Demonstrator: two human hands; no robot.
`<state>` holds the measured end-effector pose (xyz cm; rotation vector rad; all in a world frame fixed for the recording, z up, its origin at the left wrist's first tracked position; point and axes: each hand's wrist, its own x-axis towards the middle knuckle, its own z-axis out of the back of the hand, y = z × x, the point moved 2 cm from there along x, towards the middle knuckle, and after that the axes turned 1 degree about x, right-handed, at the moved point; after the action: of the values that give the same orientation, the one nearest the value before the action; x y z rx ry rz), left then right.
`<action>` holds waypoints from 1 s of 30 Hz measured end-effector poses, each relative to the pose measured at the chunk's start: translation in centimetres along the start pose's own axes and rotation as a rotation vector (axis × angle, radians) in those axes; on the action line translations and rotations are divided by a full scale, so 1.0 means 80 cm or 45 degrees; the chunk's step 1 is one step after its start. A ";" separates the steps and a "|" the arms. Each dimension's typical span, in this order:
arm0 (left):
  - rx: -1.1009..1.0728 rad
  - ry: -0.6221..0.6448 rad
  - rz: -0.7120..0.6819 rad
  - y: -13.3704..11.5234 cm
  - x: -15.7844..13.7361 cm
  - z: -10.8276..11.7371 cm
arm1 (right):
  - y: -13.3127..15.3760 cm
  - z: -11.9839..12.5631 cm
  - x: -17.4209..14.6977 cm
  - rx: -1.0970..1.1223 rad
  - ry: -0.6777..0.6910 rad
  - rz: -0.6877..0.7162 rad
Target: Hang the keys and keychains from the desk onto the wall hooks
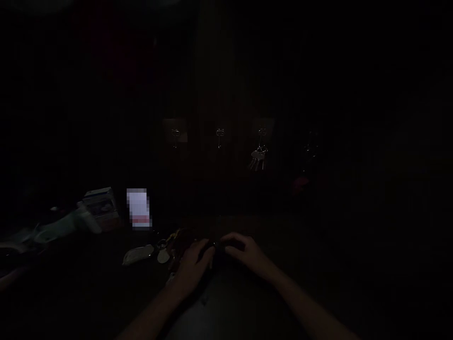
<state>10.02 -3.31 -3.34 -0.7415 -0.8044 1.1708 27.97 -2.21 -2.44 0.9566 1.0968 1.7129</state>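
The scene is very dark. My left hand [194, 264] and my right hand [244, 252] meet over a dark surface, fingertips together on a small dark item [215, 248] that I cannot make out. Just left of my left hand lies a heap of keys and tags [166, 250], with a pale oblong tag [136, 255] at its left end. On the wall behind hang three small hooks; the right hook [262, 132] carries a bunch of keys [258, 158], while the left hook [175, 134] and middle hook [220, 134] look bare.
A white card or box [138, 208] stands at the back left, beside a pale box [101, 203] and pale clutter [53, 226]. A faint reddish object [300, 185] hangs or sits at the right below another dim hook.
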 end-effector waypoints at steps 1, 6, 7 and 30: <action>-0.004 0.006 0.024 0.001 0.000 0.000 | 0.003 -0.003 -0.001 -0.004 0.002 -0.007; 0.016 0.033 0.091 0.005 0.003 -0.003 | 0.012 -0.015 0.000 -0.072 -0.088 0.019; 0.020 0.034 0.078 0.004 0.003 -0.004 | 0.013 -0.017 0.001 -0.086 -0.113 0.056; -0.027 -0.017 0.061 -0.005 0.009 0.016 | 0.003 0.007 0.006 0.220 -0.239 -0.107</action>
<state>9.27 -2.59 -2.26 -0.7752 -0.8152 1.2128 28.30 -1.69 -1.96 1.1382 1.1567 1.4469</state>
